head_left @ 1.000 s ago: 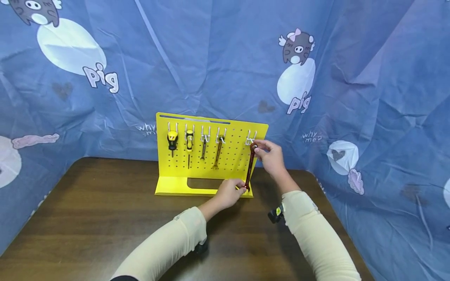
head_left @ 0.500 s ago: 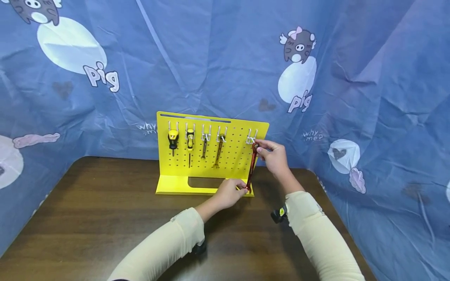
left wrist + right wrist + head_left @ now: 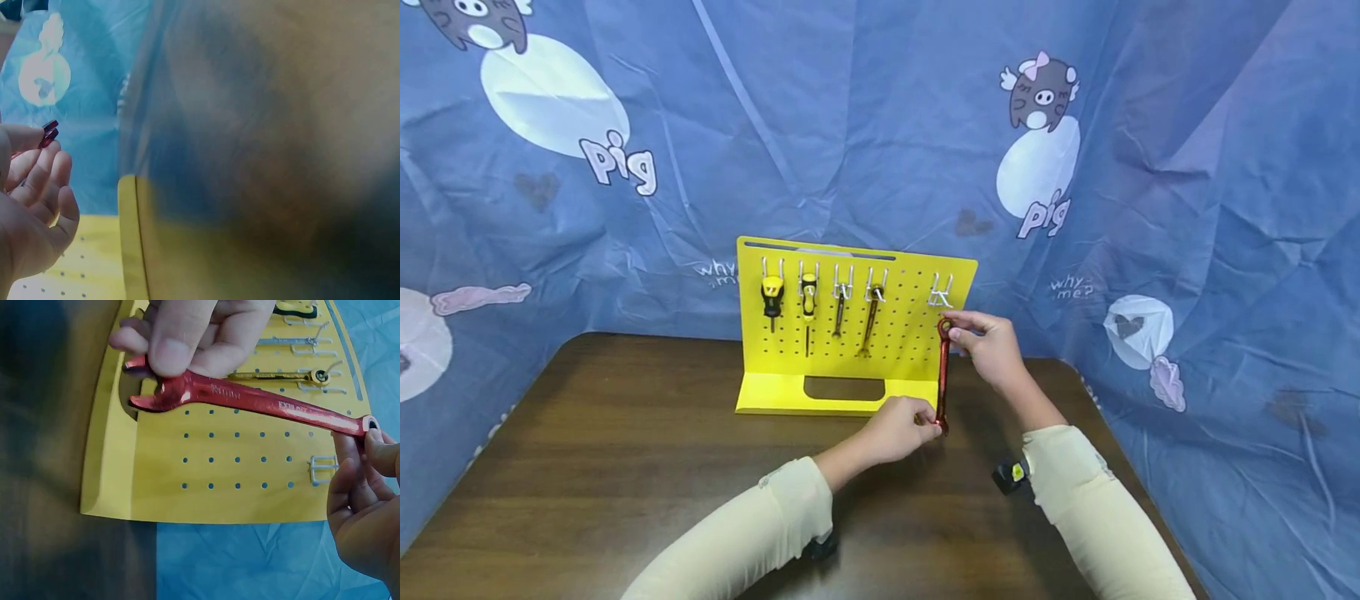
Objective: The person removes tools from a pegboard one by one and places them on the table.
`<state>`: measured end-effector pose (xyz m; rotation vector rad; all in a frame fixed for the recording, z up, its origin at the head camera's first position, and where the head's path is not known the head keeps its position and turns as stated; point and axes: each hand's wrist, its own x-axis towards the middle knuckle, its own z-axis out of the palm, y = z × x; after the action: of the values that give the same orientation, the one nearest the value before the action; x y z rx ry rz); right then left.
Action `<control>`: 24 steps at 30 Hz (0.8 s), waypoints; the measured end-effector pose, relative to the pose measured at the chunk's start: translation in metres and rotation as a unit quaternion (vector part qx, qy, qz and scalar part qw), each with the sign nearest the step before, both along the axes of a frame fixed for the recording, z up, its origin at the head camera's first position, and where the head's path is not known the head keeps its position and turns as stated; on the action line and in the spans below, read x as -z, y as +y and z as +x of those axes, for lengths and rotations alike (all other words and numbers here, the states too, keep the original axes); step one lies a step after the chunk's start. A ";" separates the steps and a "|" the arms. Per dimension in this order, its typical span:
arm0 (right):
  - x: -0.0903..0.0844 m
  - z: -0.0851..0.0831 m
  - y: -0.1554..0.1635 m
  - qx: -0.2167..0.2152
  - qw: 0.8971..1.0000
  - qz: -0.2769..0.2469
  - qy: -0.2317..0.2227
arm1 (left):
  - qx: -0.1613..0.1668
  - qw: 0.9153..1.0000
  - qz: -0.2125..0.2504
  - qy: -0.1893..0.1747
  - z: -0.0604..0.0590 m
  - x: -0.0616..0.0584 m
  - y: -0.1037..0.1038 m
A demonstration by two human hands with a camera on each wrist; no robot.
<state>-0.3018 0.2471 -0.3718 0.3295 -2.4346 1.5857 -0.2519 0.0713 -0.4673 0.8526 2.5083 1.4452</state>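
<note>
Since a second ago the red wrench (image 3: pixel 942 375) has come down and away from the empty hook (image 3: pixel 940 293), and both hands have dropped with it. From the head view it stands nearly upright in front of the right edge of the yellow pegboard (image 3: pixel 902 333): the right hand (image 3: pixel 992 346) pinches its ring end, the left hand (image 3: pixel 901 427) pinches its lower end just above the tabletop (image 3: pixel 625 467). Two screwdrivers (image 3: pixel 772 296) and two small wrenches (image 3: pixel 871 321) hang on the other hooks. The blue cloth (image 3: pixel 850 125) behind reads "pig" and "why me?". The left wrist view is mostly blur; only the left hand's curled fingers (image 3: pixel 37 181) and the wrench's red tip (image 3: pixel 49 132) show at the edge. The right wrist view alone shows the open jaw end under the left thumb and raised lettering along the shank, too small to read; the right hand is cut off at the corner.
</note>
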 end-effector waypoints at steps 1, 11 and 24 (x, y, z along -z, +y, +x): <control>0.001 0.002 0.001 -0.003 1.000 0.008 -0.013 | 0.004 1.000 0.000 -0.004 0.005 0.001 0.001; 0.048 0.012 0.017 -0.016 0.978 -0.015 -0.209 | 0.004 0.993 0.039 -0.116 0.057 0.017 0.010; 0.095 0.021 0.020 0.009 0.955 -0.010 -0.295 | -0.038 0.990 -0.099 -0.093 0.081 0.035 0.019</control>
<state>-0.2809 0.2667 -0.4667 -0.2104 -2.8169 1.9132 -0.1706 0.0899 -0.5019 0.5655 2.5124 1.2081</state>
